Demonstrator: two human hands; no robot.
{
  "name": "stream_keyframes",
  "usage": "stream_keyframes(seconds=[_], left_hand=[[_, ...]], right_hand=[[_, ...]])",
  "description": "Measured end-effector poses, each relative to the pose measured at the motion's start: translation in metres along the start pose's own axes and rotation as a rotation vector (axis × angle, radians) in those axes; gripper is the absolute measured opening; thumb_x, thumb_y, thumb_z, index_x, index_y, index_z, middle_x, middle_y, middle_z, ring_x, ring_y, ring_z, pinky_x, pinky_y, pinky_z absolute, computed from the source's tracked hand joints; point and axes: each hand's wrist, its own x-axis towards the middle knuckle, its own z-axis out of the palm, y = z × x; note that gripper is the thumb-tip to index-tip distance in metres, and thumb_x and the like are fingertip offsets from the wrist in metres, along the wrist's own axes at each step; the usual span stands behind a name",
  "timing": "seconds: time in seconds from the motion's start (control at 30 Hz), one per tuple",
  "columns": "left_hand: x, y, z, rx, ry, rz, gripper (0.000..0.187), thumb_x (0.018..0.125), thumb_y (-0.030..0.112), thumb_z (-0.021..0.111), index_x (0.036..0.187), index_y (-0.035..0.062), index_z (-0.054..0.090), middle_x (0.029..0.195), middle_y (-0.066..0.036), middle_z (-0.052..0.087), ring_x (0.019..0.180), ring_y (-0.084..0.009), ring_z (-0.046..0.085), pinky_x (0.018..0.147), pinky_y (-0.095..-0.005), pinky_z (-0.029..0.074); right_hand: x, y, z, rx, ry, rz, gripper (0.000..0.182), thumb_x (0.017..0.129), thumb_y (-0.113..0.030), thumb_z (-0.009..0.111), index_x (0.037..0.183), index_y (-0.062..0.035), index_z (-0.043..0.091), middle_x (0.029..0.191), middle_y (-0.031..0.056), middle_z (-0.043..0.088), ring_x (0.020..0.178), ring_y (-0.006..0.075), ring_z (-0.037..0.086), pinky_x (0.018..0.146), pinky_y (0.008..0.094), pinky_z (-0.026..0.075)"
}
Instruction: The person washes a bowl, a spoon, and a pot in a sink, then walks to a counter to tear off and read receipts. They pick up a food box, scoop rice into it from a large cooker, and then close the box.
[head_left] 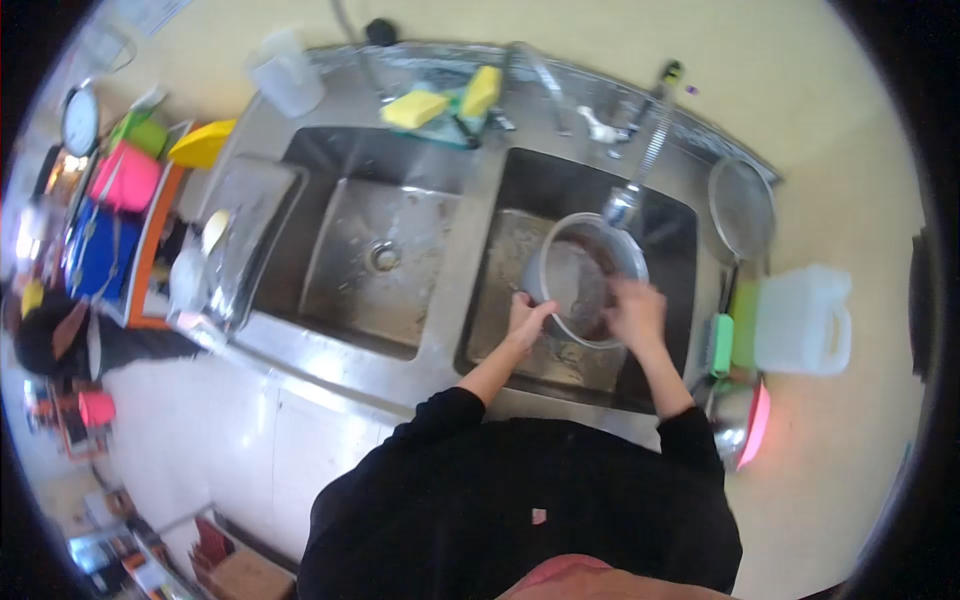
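Observation:
A round metal pot [580, 275] is tilted in the right sink basin [510, 235], its opening turned up toward me and brownish residue on its inner wall. My left hand [528, 322] grips the pot's near left rim, thumb over the edge. At the pot's right side, my right hand [636, 312] reaches over the rim into it with curled fingers. Motion blurs this hand, and whatever it holds cannot be made out. Just above the pot hangs the spray head [621, 206] of a coiled faucet.
The left basin [385, 215] adjoins on the left. Yellow sponges [415, 108] lie on the back ledge. A round strainer [742, 210], a white jug [800, 320] and a green-headed brush [720, 345] stand at right. Another person [75, 340] is at far left.

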Motion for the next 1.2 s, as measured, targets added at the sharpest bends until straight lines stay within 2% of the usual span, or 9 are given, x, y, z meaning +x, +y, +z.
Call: stream_keyframes(seconds=[0.1,0.13,0.2,0.3,0.63,0.73,0.9,1.03,1.2], left_hand=[[-0.003,-0.002,-0.004,0.013,-0.045,0.035,0.070,0.059,0.026,0.070,0.109,-0.0069,0.035,0.094,-0.013,0.047,0.081,-0.0196,0.051,0.066,-0.0301,0.044],[-0.026,0.024,-0.003,0.035,-0.090,-0.013,0.071,0.059,0.027,0.071,0.110,-0.0064,0.035,0.096,-0.014,0.047,0.084,-0.0197,0.050,0.068,-0.0303,0.044],[-0.042,0.030,-0.003,0.032,-0.060,0.016,0.064,0.060,0.028,0.068,0.106,-0.0029,0.035,0.094,-0.013,0.047,0.083,-0.0201,0.051,0.060,-0.0344,0.046],[-0.053,0.042,-0.023,0.024,-0.185,-0.072,0.070,0.065,0.037,0.068,0.114,-0.0005,0.035,0.107,-0.016,0.044,0.097,-0.0234,0.048,0.066,-0.0431,0.047],[-0.127,0.094,-0.135,-0.167,-0.320,-0.002,0.050,0.081,0.037,0.057,0.114,0.0051,0.037,0.107,-0.012,0.050,0.098,-0.0177,0.048,0.068,-0.0341,0.046],[-0.132,0.117,-0.162,-0.167,-0.222,0.142,0.035,0.083,0.028,0.057,0.102,0.0081,0.037,0.103,-0.010,0.051,0.095,-0.0154,0.049,0.064,-0.0314,0.046],[-0.070,0.125,-0.183,-0.189,-0.164,0.209,0.019,0.083,0.010,0.051,0.091,0.0071,0.035,0.095,-0.009,0.051,0.086,-0.0162,0.052,0.060,-0.0346,0.051],[0.016,0.149,-0.184,-0.093,-0.177,0.195,0.017,0.082,0.009,0.044,0.097,-0.0001,0.044,0.095,-0.011,0.049,0.083,-0.0234,0.055,0.062,-0.0356,0.054],[0.136,0.176,-0.175,-0.239,-0.307,0.198,0.013,0.084,0.010,0.038,0.082,0.0024,0.049,0.070,-0.004,0.049,0.061,-0.0142,0.049,0.056,-0.0326,0.047]], right_hand=[[-0.025,0.061,0.036,0.218,0.406,0.297,0.079,0.067,-0.014,0.068,0.132,-0.0126,0.024,0.113,0.0214,0.045,0.102,0.0331,0.050,0.076,0.0428,0.048],[-0.022,0.049,0.012,0.940,-0.100,0.791,0.075,0.072,-0.019,0.066,0.132,-0.0134,0.022,0.118,0.0196,0.043,0.097,0.0302,0.055,0.068,0.0410,0.053],[-0.027,0.080,0.052,1.531,-0.499,0.808,0.054,0.076,-0.017,0.058,0.120,0.0022,0.032,0.098,0.0180,0.053,0.073,0.0295,0.061,0.059,0.0405,0.055],[-0.046,0.066,0.042,1.592,-0.511,0.827,0.035,0.075,-0.008,0.053,0.103,0.0064,0.040,0.085,0.0159,0.054,0.067,0.0294,0.061,0.059,0.0423,0.056],[-0.091,-0.073,-0.043,1.570,-0.270,0.832,0.035,0.068,0.001,0.049,0.102,0.0007,0.041,0.083,0.0116,0.050,0.072,0.0262,0.060,0.052,0.0405,0.053],[-0.083,-0.120,-0.058,1.412,-0.089,0.821,0.049,0.068,0.002,0.047,0.116,-0.0007,0.037,0.100,0.0143,0.049,0.094,0.0263,0.055,0.075,0.0411,0.050],[-0.047,-0.188,-0.037,0.957,0.415,0.245,0.076,0.067,0.011,0.035,0.137,-0.0049,0.010,0.135,0.0182,0.028,0.125,0.0284,0.029,0.103,0.0302,0.018],[-0.011,-0.286,-0.033,0.389,0.716,0.324,0.085,0.066,0.012,0.041,0.139,-0.0150,0.008,0.140,0.0255,0.007,0.125,0.0392,0.025,0.100,0.0377,0.027],[0.039,-0.343,-0.013,0.432,0.730,0.423,0.090,0.064,0.012,0.047,0.139,-0.0146,0.005,0.141,0.0241,-0.005,0.119,0.0441,0.032,0.083,0.0400,0.043]])
